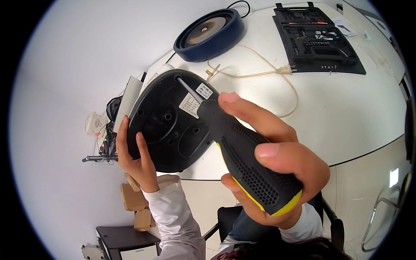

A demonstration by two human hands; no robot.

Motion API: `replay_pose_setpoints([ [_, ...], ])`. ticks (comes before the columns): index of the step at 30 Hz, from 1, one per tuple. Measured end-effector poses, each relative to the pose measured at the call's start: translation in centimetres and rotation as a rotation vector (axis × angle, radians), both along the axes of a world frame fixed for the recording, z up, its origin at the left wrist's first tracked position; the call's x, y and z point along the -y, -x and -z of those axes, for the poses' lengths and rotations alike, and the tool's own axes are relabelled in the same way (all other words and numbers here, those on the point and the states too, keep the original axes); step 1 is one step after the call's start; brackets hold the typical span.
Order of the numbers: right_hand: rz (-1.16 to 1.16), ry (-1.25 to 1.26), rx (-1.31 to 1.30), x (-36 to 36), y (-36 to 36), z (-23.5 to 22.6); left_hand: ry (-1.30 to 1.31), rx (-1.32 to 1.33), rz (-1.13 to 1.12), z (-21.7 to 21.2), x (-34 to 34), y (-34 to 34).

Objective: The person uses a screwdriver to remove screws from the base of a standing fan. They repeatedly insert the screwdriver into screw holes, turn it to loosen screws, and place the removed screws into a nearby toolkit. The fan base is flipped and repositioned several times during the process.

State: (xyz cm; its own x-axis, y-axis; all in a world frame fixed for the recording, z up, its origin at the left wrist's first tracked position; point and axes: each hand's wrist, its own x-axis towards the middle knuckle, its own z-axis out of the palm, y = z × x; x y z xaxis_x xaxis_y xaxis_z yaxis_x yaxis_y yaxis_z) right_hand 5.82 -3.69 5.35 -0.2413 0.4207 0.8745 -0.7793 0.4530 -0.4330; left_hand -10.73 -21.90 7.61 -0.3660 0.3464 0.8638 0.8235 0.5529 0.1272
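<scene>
My right hand is wrapped round the black-and-yellow handle of a screwdriver. Its grey shaft slants up and left, and the tip meets a hole near the top of a black plastic appliance base. This base is tilted up with its hollow underside showing several round holes and two white labels. At its lower left edge my left hand grips it, two fingers lying over the rim. Whether a screw sits under the tip is too small to tell.
On the white table, a dark blue round part with a metal plate stands at the back. A beige power cord with a plug loops beside it. An open black tool case lies far right. Cardboard boxes are at lower left.
</scene>
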Motion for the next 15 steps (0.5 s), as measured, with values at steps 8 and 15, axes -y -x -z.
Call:
replay_pose_setpoints([
  [8, 0.047, 0.017, 0.077, -0.1, -0.7, -0.4, -0.007, -0.011, 0.000, 0.1, 0.1, 0.1],
  [15, 0.106, 0.248, -0.011, 0.9, 0.1, -1.0, 0.002, -0.004, -0.012, -0.1, -0.2, -0.1],
])
